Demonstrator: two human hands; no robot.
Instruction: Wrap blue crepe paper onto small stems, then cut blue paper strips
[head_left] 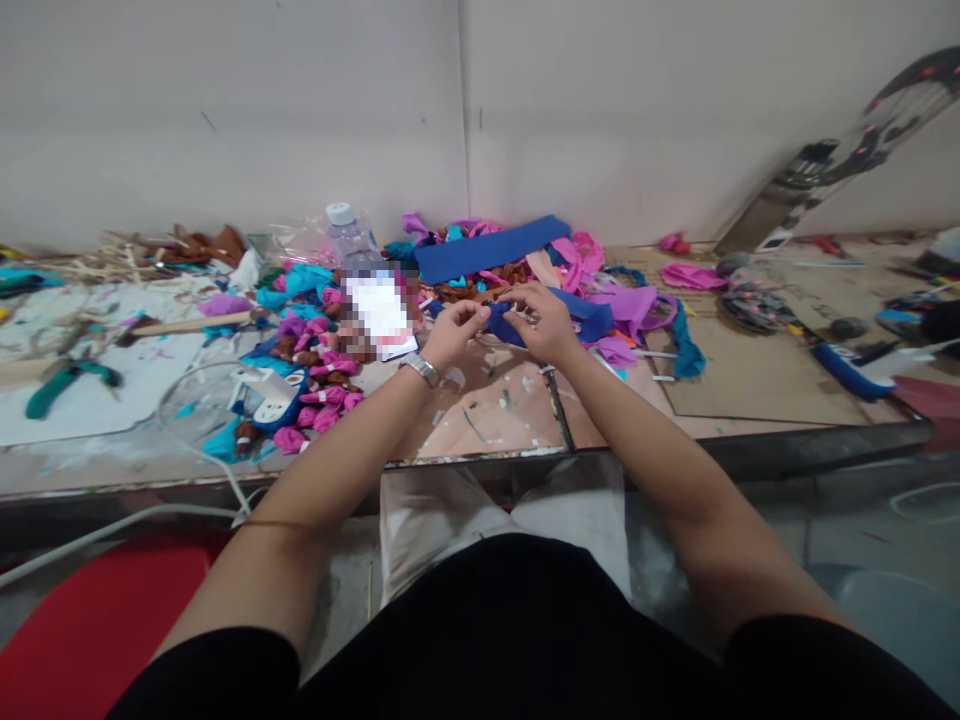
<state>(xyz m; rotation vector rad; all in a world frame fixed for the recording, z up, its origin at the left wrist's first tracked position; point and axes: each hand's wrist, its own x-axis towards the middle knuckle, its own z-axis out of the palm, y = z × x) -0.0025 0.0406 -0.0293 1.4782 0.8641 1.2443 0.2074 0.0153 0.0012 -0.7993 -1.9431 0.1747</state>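
Both hands meet over the table at a dark blue strip of crepe-like material (591, 318), its far part spreading out to the right. My left hand (451, 332), with a metal watch on the wrist, is closed in a pinch at the strip's left end. Over its middle, my right hand (543, 322) has its fingers curled and pinching the gathered material. Just what lies between the fingertips is partly hidden. A wider flat blue strip (491, 250) rests behind the hands on a heap of pink, purple and brown pieces.
Left of my hands lie a lit phone (379, 312), a clear bottle (351, 238) and bundled pink pieces (324, 395). Farther left are green-handled pliers (73, 385) and a hammer (195, 324). Cardboard (750, 375) and a blue-and-white corded tool (853, 372) are at right.
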